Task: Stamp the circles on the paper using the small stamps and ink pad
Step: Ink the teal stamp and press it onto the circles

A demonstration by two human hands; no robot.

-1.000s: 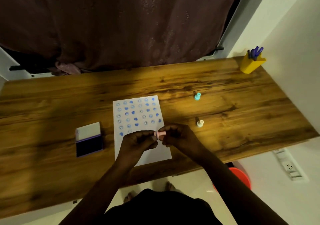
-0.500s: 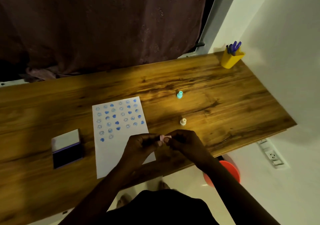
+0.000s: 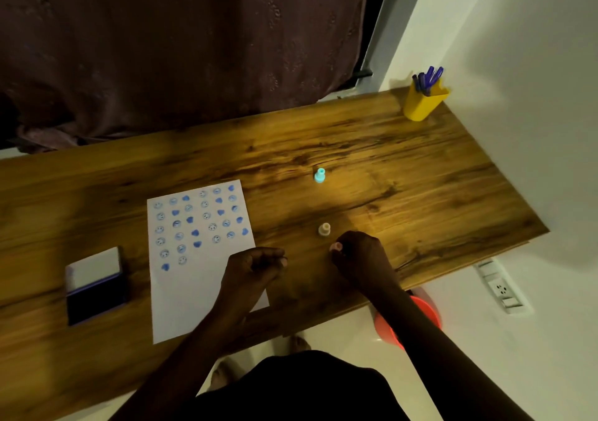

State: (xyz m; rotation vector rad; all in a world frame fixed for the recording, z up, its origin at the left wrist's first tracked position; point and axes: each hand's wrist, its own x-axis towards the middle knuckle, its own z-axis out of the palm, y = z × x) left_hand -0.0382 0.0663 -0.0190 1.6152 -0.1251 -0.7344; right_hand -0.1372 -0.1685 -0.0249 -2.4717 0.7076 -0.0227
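Your right hand (image 3: 359,254) pinched the pink stamp (image 3: 336,247) beside the cream stamp (image 3: 324,229); your left hand (image 3: 255,267) rested curled, seemingly empty, on the paper (image 3: 194,278). Set it down upright.

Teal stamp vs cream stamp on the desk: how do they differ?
Colour: the teal stamp is bright blue-green; the cream stamp is pale off-white.
Position: the teal stamp stands farther back on the desk, away from both hands; the cream stamp stands just beyond the right hand, which holds a pink stamp.
Shared: both stand upright, untouched, right of the paper, and look alike in shape and size.
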